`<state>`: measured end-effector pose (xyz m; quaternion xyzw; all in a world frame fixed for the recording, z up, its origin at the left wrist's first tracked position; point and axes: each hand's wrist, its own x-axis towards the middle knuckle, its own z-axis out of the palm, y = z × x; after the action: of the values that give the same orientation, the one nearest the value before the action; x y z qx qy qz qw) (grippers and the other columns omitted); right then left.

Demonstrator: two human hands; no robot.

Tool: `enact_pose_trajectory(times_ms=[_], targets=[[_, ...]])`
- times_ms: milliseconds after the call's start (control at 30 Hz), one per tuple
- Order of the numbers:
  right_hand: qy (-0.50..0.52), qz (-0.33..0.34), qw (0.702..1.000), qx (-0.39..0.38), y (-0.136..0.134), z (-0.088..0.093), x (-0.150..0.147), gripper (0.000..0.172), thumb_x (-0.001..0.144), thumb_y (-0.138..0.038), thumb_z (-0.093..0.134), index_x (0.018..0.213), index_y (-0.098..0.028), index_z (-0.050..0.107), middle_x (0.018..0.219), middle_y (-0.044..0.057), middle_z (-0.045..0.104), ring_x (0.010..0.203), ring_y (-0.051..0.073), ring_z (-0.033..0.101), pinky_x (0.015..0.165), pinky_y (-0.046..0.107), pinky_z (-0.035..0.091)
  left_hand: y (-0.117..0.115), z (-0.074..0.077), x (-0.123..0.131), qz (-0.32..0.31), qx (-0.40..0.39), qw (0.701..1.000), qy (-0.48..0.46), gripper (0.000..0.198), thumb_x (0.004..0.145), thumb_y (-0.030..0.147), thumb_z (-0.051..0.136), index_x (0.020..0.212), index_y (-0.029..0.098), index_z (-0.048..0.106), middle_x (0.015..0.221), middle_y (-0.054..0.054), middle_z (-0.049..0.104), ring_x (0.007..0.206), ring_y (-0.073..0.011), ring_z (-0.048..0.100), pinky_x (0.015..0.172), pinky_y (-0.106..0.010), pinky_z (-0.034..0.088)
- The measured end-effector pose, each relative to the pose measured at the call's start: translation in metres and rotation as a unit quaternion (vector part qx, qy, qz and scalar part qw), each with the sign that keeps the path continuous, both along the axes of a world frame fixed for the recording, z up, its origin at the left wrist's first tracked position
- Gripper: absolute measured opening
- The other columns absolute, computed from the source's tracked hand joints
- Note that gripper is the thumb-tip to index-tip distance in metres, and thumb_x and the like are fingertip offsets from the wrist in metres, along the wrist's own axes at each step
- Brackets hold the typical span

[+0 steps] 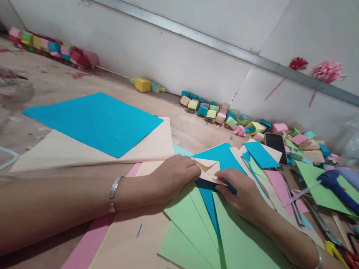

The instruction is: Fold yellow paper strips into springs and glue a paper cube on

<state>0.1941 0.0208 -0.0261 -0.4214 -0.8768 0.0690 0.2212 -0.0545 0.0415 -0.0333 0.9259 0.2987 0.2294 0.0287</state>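
A small folded piece of cream paper (207, 168) is held between my two hands, with triangular flaps showing on top. My left hand (174, 178) is closed on its left side, fingers curled over the edge. At its right corner my right hand (240, 194) pinches the paper between thumb and fingers. Beneath both hands lie blue sheets (217, 156) and overlapping light green sheets (189, 240). A large peach sheet (132, 239) extends toward me, with pink paper (86, 247) under its left edge.
Left, a large blue sheet (98, 123) overlaps a cream sheet (52, 152). Small folded paper boxes (211, 113) line the wall. Rightward are a phone (275, 148), a blue glue gun (342, 192), scissors (325, 227) and scattered paper. Two paper flowers (328, 72) stand against the wall.
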Motion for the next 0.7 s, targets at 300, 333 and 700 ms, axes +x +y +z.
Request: enact_pose_trajectory(times_ms=[300, 333, 700], targets=[[0.064, -0.037, 0.995, -0.070, 0.004, 0.005, -0.007, 0.016, 0.092, -0.026, 0.053, 0.079, -0.019, 0.060, 0.072, 0.000, 0.061, 0.065, 0.013, 0.055, 0.061, 0.024, 0.039, -0.002, 0.014, 0.005, 0.047, -0.098, 0.994, -0.021, 0.028, 0.096, 0.028, 0.043, 0.074, 0.016, 0.057, 0.075, -0.003, 0.059, 0.068, -0.0151, 0.050, 0.059, -0.027, 0.033], [0.064, -0.043, 0.994, -0.071, 0.005, 0.005, -0.008, 0.016, 0.092, -0.026, 0.053, 0.078, -0.019, 0.059, 0.070, 0.000, 0.061, 0.064, 0.013, 0.054, 0.060, 0.024, 0.038, -0.002, 0.016, 0.005, 0.065, -0.113, 0.991, -0.021, 0.029, 0.096, 0.028, 0.043, 0.073, 0.016, 0.057, 0.074, -0.003, 0.059, 0.067, -0.0150, 0.050, 0.059, -0.027, 0.033], [0.067, -0.073, 0.994, -0.045, 0.003, 0.002, -0.013, 0.019, 0.093, -0.026, 0.049, 0.076, -0.019, 0.056, 0.067, -0.001, 0.060, 0.060, 0.013, 0.052, 0.057, 0.023, 0.036, -0.005, 0.026, 0.008, 0.141, -0.180, 0.973, -0.016, 0.030, 0.093, 0.029, 0.041, 0.065, 0.017, 0.048, 0.065, 0.000, 0.053, 0.059, -0.0143, 0.046, 0.054, -0.027, 0.027]])
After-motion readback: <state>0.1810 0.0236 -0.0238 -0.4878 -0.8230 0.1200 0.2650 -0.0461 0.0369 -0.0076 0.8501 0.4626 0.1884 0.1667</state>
